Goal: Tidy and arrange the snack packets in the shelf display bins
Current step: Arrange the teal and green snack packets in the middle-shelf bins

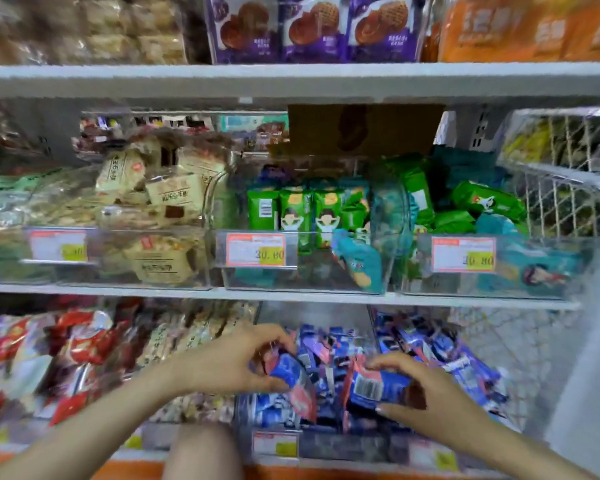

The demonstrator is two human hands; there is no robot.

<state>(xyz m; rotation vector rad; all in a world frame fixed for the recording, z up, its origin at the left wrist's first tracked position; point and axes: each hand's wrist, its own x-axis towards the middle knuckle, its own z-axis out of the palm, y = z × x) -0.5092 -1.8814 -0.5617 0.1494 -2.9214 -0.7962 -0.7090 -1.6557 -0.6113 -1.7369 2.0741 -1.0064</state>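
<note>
Both my hands are in a clear bin of blue snack packets on the lower shelf. My left hand pinches one blue packet with a pink end. My right hand grips another blue packet that shows a barcode. More blue packets fill the bin to the right. The frame is blurred by motion.
Red packets and pale bars lie in the bins to the left. The shelf above holds clear bins of beige packets, green packets and teal packets, with price tags on their fronts. A wire basket stands at right.
</note>
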